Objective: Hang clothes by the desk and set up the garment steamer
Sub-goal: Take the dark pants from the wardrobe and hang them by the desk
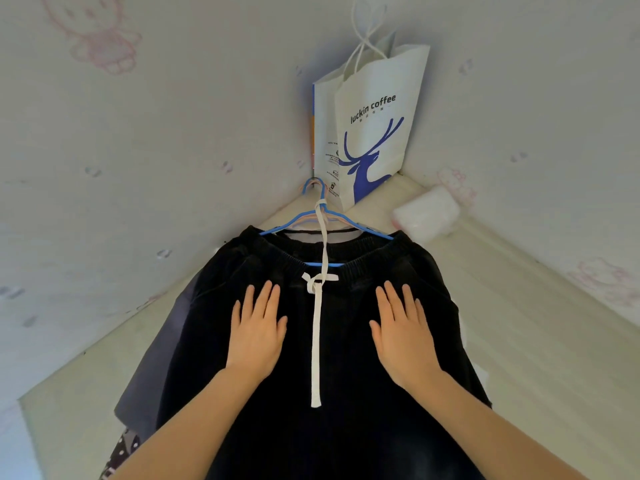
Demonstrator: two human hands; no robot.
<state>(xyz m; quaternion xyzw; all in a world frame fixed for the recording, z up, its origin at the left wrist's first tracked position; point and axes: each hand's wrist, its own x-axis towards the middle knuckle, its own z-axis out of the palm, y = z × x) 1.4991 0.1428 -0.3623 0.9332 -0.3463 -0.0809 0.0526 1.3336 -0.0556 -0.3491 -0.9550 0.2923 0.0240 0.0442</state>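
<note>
Smoothing step, by the look of it: black drawstring trousers (311, 341) already hung on a blue hanger (332, 220), hook caught at the wall corner toward 12 o'clock. Best done with flat palms and light, even pressure, stroking downward and outward from the waistband so the corduroy-like cloth lies straight without dragging the hanger off its hook. Worth keeping both sides balanced; a harder push on one side would likely swing the garment. Worth sparing the white drawstring (317, 341) too, looped up over the hanger neck and knotted at the waist, one tail hanging straight down the middle.

Left hand (256, 337) laid flat on the cloth at 9 o'clock of the drawstring tail, fingers (263, 299) straight and slightly spread, gripping nothing. Right hand (401, 341) mirrored at 3 o'clock of the tail, also flat, fingers extended, holding nothing. Fingertips of both pointing toward 12 o'clock, stopping just below the elastic waistband; knot between the two hands and a little above them. Tail apart from both hands, untouched.

A second, paler hanger apparently nested behind the blue one, with other dark cloth showing at 8 o'clock. White luckin coffee paper bag (374, 126) hanging in the corner at 12 o'clock, beyond the hook. No steamer in view.
</note>
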